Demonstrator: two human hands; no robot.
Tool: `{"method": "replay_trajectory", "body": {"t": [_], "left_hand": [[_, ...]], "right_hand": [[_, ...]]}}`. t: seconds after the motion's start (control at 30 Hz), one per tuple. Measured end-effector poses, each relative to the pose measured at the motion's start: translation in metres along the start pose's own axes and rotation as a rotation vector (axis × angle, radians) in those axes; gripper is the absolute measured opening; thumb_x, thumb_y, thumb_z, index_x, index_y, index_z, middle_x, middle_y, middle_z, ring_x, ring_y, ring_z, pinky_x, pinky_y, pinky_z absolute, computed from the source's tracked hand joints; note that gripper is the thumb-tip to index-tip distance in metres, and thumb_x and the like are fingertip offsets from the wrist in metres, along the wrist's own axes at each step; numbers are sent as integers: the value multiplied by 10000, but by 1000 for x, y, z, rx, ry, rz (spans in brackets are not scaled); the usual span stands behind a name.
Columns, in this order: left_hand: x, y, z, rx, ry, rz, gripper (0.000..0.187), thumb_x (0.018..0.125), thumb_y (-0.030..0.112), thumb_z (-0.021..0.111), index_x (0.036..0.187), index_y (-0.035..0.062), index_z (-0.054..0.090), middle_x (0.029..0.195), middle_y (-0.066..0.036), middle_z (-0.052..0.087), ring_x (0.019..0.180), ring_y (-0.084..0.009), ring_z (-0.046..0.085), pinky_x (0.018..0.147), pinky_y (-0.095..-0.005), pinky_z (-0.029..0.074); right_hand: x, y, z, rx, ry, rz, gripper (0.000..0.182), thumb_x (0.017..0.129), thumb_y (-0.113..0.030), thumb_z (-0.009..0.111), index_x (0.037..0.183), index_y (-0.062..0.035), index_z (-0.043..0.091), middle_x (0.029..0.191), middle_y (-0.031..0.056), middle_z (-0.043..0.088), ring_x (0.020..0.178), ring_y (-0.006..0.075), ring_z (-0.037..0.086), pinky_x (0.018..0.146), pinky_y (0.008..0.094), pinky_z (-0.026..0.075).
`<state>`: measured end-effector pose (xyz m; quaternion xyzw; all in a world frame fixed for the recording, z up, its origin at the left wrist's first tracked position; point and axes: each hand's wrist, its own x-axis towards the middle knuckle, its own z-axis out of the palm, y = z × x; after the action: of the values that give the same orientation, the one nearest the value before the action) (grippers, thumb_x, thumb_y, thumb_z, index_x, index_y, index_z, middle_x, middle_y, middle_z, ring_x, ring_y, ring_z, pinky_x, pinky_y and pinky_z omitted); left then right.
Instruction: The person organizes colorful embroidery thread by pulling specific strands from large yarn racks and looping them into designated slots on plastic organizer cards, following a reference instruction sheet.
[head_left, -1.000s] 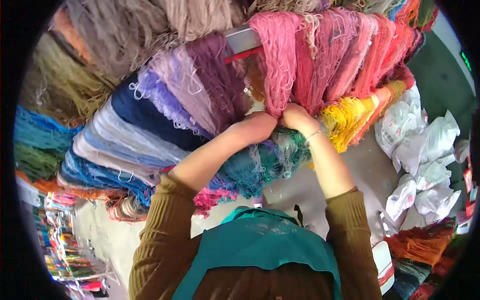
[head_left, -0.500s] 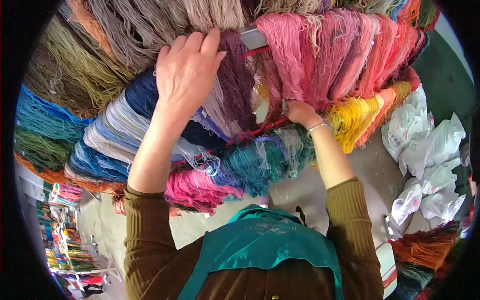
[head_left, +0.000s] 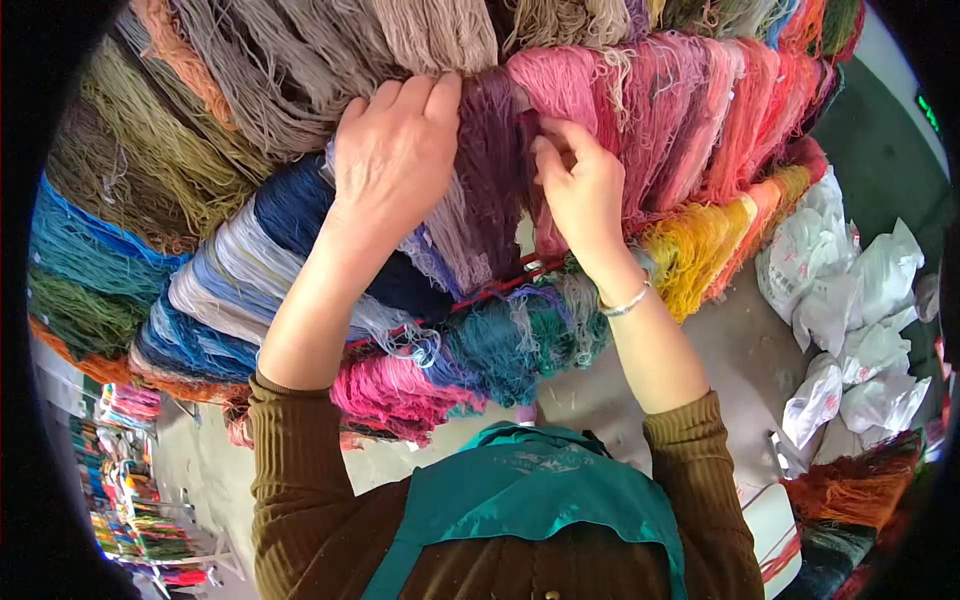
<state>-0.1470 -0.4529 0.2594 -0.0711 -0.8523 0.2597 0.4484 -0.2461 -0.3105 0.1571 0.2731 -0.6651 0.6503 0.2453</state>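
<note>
A: And here's the left hand [head_left: 392, 165], palm down, fingers close together and bent over the top of the hanging yarn, right below the taupe skeins [head_left: 435, 38]. What's it clamped on?

B: Can't tell, the fingertips are buried. But look at the right hand [head_left: 585, 195] – fingers curled, thumb near the index finger, up by the gap beside the plum skein [head_left: 490, 165]. Whether strands are pinched in there, I can't say either.

A: And the plum skein hangs between the two hands, with the bright pink skein [head_left: 553, 88] just on its other side!

B: Delicate work, I'd judge. Steady the top lightly with the left, and let the right part the strands with its fingertips, from the top down. No tugging, or those loose loops could snag.

A: Mind the silver bracelet [head_left: 625, 301] too – it's on the right wrist, and fine yarn could catch on it. Best to keep that wrist lifted clear of the teal skein [head_left: 500, 340] below
</note>
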Motion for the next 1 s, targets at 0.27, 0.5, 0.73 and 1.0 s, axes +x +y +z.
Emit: {"method": "replay_trajectory", "body": {"t": [0.27, 0.5, 0.73, 1.0], "left_hand": [[-3, 1, -6, 12, -83, -39, 347, 803, 160, 606, 1141, 85, 585, 925, -53, 621, 848, -241, 602, 725, -384, 475], [8, 16, -55, 32, -48, -62, 350, 853, 187, 589, 1195, 112, 584, 1049, -62, 634, 1005, -234, 588, 824, -381, 462], [40, 34, 11, -237, -128, 16, 446, 871, 280, 595, 1234, 29, 531, 933, -165, 631, 816, -329, 630, 693, -417, 506], [49, 47, 28, -82, -57, -52, 341, 888, 410, 556, 935, 72, 541, 772, -130, 633, 684, -328, 634, 568, -445, 500]], "right_hand": [[-3, -16, 22, 372, -66, 200, 189, 812, -126, 708, 888, 45, 678, 674, 23, 635, 625, 52, 539, 566, 227, 431], [-6, -21, -9, 802, -11, 272, 108, 871, 1, 605, 939, 56, 670, 819, 54, 673, 713, 98, 601, 660, 228, 469], [-9, -24, -25, 585, -136, 274, 121, 897, -61, 565, 869, 22, 647, 708, -20, 593, 629, 70, 549, 579, 227, 438], [-59, 13, -116, -60, -301, 0, 128, 899, -93, 564, 958, -5, 636, 790, 143, 679, 603, 199, 631, 559, 293, 476]]}}
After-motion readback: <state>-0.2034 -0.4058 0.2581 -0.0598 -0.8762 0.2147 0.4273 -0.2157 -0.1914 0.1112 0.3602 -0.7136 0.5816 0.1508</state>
